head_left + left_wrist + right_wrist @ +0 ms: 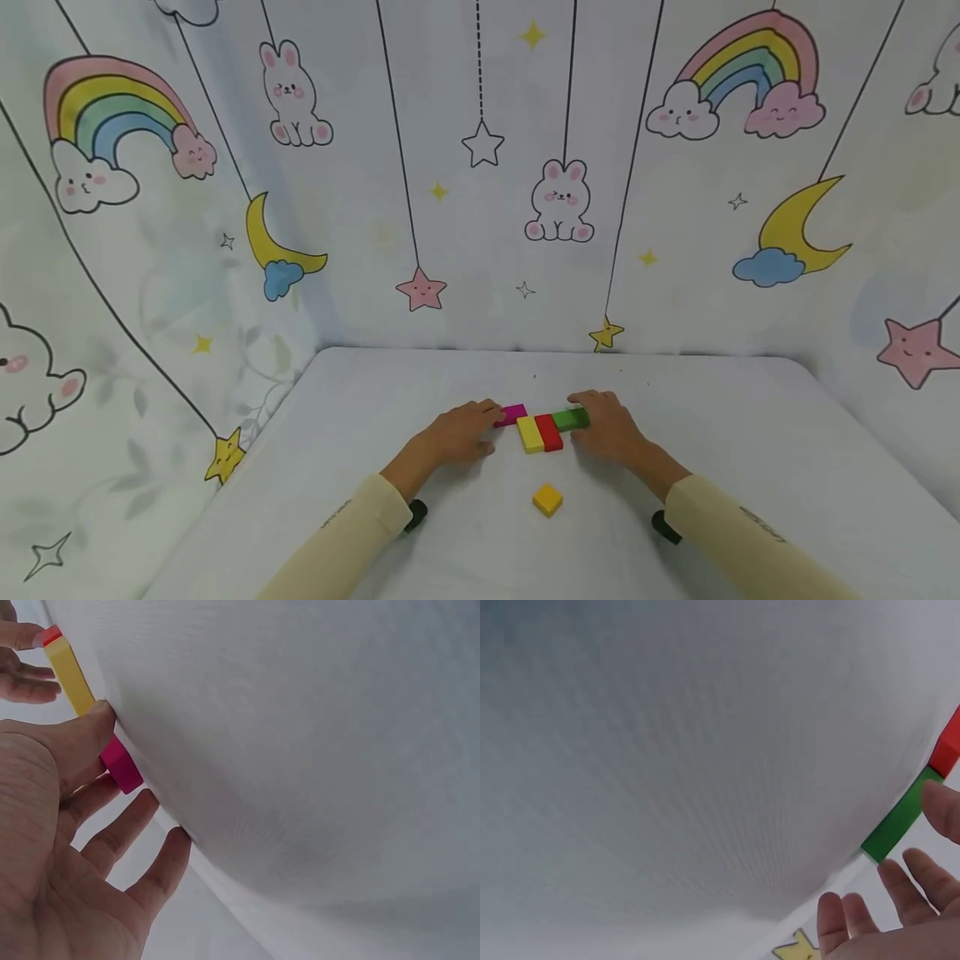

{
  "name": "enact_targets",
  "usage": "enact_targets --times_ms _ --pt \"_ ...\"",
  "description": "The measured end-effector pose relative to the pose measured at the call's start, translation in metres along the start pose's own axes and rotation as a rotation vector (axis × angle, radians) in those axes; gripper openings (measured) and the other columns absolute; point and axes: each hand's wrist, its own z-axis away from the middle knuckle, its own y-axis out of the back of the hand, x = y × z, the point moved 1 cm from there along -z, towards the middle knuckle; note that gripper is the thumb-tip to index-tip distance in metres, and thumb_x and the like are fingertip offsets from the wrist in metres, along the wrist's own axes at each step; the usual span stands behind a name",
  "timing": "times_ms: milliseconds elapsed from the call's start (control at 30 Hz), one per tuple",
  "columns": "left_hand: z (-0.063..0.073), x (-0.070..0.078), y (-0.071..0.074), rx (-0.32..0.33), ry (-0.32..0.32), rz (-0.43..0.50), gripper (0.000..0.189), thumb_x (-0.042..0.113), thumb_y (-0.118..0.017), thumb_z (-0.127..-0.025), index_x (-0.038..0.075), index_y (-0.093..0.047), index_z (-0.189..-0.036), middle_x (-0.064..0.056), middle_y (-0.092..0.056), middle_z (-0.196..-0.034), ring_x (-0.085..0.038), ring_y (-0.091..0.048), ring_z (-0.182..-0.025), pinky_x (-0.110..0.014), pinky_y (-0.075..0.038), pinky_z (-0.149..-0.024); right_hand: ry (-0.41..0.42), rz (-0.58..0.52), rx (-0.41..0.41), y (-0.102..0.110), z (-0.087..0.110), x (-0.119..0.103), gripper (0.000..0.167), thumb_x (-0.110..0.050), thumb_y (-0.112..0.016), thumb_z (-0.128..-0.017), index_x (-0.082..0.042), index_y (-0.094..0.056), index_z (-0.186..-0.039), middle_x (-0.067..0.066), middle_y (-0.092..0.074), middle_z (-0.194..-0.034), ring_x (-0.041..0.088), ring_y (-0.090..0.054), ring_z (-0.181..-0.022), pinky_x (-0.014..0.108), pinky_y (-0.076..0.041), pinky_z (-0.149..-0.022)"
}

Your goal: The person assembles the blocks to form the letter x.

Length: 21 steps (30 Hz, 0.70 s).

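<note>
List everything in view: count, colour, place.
Table: 1, white, foreground
Printed backdrop: sheet count unclear, white, behind
Rainbows, moons, rabbits, stars, clouds: several, mixed colours, on backdrop
Yellow block: 1, yellow, centre
Red block: 1, red, right of yellow
Magenta block: 1, magenta, left of yellow
Green block: 1, green, right of red
Amber block: 1, amber, nearest person
Wrist devices: 2, black, at wrists
Sleeves: 2, cream, forearms
Left hand: 1, at magenta block
Right hand: 1, at green block

A small cloth-sided booth: white table [720, 408] within cartoon-printed fabric walls [345, 225].
</note>
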Motion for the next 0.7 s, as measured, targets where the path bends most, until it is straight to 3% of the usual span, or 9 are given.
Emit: enact_targets --times_ms 267,700 --pt "0.0014 0.0 0.0007 0.002 -0.012 -0.002 0.056 0.032 -0.072 -0.095 0.018 -0.052 -0.146 0.002 -0.052 -0.147 -0.018 -0.054 -0.129 -0.036 -0.05 -0.106 -0.01 -0.051 -0.051 0.0014 -0.0042 -0.0022 0.049 -0.014 -0.079 -0.087 -0.008 -0.062 -0.133 0.012 -0.061 -0.132 0.033 -0.046 -0.121 0.055 -0.046 -0.102" --pt "0.0014 0.0009 0.001 -0.006 0.005 0.005 0.056 0.031 -0.072 -0.095 0.019 -0.052 -0.146 0.002 -0.051 -0.148 -0.018 -0.053 -0.129 -0.036 -0.05 -0.105 0.014 -0.094 -0.055 -0.0025 -0.0099 0.0018 0.036 -0.005 -0.075 -0.089 -0.002 -0.065 -0.124 0.01 -0.064 -0.115 0.027 -0.051 -0.105 0.046 -0.052 -0.097"
